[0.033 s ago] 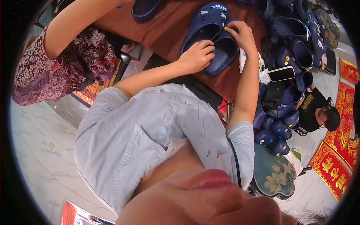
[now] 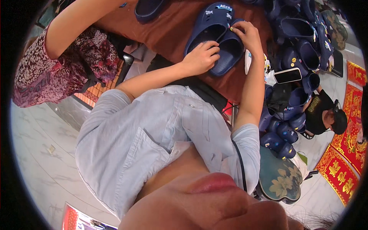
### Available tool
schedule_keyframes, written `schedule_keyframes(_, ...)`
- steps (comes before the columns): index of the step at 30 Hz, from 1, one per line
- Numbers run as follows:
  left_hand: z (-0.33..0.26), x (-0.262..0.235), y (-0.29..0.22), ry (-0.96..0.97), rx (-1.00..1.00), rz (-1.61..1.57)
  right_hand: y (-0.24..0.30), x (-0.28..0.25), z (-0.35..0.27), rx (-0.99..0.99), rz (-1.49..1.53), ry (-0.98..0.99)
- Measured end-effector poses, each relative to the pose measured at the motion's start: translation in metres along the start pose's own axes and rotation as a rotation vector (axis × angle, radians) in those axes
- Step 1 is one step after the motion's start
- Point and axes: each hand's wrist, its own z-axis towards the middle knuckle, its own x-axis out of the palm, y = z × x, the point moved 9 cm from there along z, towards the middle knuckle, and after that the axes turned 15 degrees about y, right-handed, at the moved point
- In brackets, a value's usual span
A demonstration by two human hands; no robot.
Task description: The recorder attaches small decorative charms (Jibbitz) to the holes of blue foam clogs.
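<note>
Hands apart on 2x navy clogs (image 2: 227, 64). L hand (image 2: 201, 57) at rim, R hand (image 2: 247, 35) nr toe; can't tell grip, either one.

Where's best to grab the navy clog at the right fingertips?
Probably pinch the navy clog by its heel rim, coming from the near side: its opening faces up there, leaving the edge exposed, while the right hand occupies the far end.
</note>
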Motion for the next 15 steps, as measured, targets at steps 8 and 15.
schedule_keyframes(8,0.0,0.001,-0.002,0.005,0.001,0.005,-0.022,0.002,-0.004,0.046,0.058,-0.054)
schedule_keyframes(15,0.0,0.003,-0.002,0.024,0.004,-0.001,-0.021,0.001,-0.013,0.035,0.004,-0.076)
